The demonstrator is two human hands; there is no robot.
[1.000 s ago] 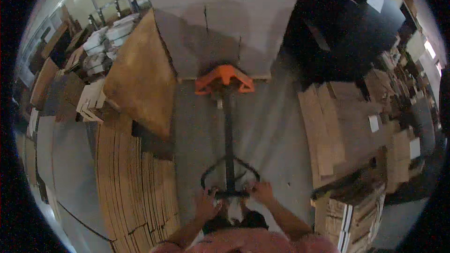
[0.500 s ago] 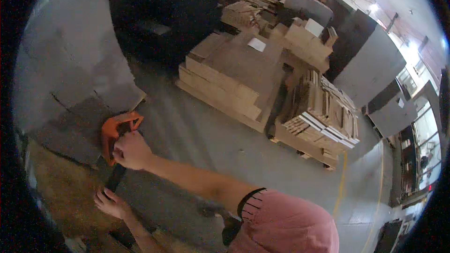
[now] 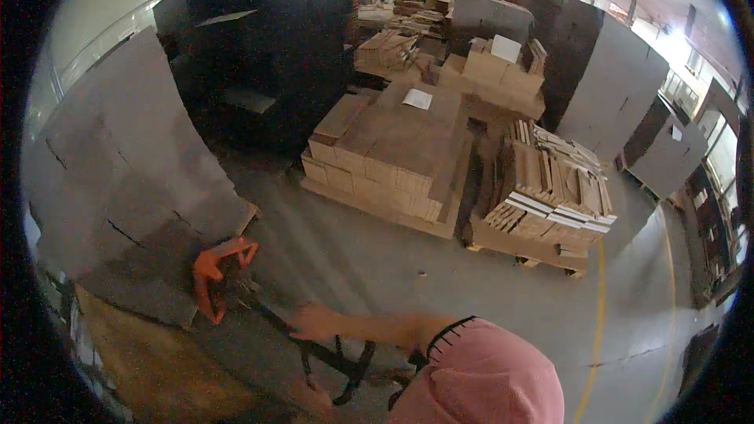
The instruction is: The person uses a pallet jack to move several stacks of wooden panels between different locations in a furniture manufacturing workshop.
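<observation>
An orange pallet jack (image 3: 208,283) stands low against a tall grey-wrapped stack (image 3: 129,188) at the left. Its black handle (image 3: 334,357) slopes down towards me and ends in a loop. My left hand (image 3: 312,394), blurred and dim, is at the near left side of that loop and appears closed round it. Over the handle's shaft is my right hand (image 3: 316,322), its forearm reaching across from the right; motion smears its fingers, so their grip cannot be made out.
A brown sheet (image 3: 165,361) lies at lower left. Ahead stands a pallet of flat brown boards (image 3: 377,165); right of it, another holds loose board pieces (image 3: 542,196). Dark wrapped stacks (image 3: 267,55) rise behind. A yellow line (image 3: 593,330) runs along the grey floor (image 3: 471,290).
The handle has swung down towards me, away from the orange body. Both hands have moved right and nearer, the right one leaving the orange part. My view has shifted, showing more at the upper left.
</observation>
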